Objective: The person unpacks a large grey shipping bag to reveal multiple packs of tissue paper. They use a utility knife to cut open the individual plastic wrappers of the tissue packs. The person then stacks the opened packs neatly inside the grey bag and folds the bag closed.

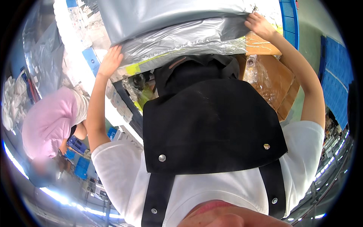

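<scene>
A large grey plastic bag [166,17] lies across the top of the view, its folded edge running from left to right. My left hand [110,60] rests flat against the bag's lower left edge. My right hand [260,24] pinches the bag's right corner. Below the bag lies a layer of clear plastic wrap [189,47] with yellow-green strips. My black apron bib [211,128] hides the middle of the work surface.
Brown cardboard boxes [278,81] with clear-wrapped parts sit under my right arm. A blue crate [289,20] stands at the upper right. A person in a pink top [49,123] bends over blue bins [77,145] at the left.
</scene>
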`<state>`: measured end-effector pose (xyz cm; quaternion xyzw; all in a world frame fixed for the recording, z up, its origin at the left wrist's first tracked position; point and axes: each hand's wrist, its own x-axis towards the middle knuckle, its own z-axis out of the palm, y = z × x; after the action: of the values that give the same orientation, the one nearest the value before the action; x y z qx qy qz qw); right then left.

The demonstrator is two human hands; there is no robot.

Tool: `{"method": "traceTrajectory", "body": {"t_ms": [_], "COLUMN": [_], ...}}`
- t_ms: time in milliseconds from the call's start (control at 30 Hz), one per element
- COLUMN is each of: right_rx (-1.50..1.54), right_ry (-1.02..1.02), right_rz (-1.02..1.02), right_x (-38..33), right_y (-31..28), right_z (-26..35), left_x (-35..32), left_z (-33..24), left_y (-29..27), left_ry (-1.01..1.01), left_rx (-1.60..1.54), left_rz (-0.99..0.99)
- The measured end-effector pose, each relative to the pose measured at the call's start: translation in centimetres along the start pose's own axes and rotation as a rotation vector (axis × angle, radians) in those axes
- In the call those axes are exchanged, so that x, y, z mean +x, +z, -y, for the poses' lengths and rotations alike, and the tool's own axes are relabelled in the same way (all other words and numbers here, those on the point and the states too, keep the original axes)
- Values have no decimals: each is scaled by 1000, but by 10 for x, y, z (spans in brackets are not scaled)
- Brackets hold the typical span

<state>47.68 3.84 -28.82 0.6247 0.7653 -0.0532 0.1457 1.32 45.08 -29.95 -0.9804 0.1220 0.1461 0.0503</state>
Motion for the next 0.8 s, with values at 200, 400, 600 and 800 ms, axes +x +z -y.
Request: {"method": "traceTrajectory", "body": {"t_ms": [200, 400, 600, 800], "right_rx": [227, 338, 426, 421], "right_ry": [149, 49, 286, 437], "right_rz": [-203, -290, -220, -180], "right_x": [3, 0, 4, 67], "right_y": [-1, -11, -3, 3], "right_z": [-23, -26, -42, -93], "left_x": [-12, -7, 0, 48], "left_z": [21, 29, 48, 103], "left_y": [-4, -24, -30, -34], "left_ry": [-122, -263, -378, -391], "left_rx": [-185, -355, -451, -533], "left_rz": [-85, -124, -140, -53]}}
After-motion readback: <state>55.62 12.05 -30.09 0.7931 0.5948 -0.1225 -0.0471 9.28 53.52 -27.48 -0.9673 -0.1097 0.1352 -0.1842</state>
